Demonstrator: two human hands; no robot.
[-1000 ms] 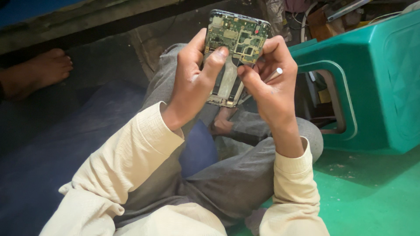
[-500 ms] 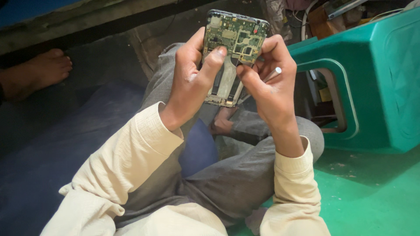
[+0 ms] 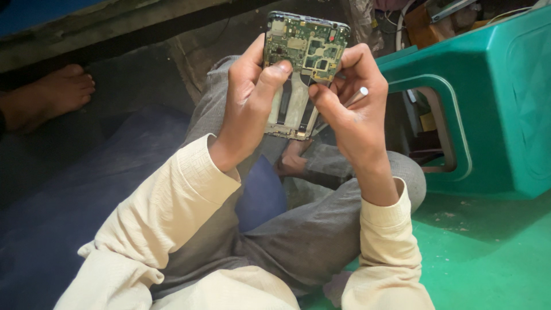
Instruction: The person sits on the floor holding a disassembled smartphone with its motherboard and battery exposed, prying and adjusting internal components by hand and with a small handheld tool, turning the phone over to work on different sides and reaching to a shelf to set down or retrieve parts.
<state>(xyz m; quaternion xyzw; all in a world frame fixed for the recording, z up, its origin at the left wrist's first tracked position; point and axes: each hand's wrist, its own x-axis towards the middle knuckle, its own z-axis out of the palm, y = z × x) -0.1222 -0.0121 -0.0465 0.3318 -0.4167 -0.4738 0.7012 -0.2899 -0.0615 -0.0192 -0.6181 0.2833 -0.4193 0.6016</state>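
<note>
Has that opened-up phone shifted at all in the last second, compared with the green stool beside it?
No. The opened phone sits the same way beside the green plastic stool, gripped by the left hand and right hand.

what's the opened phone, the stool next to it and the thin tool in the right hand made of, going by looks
Opened phone: green circuit board with dull metal shields in a pale frame, probably plastic or light metal.
Stool: moulded plastic, going by its even green colour, rounded edges and soft sheen.
Thin tool in the right hand: looks like bare metal, silvery; too small to be sure.
</note>
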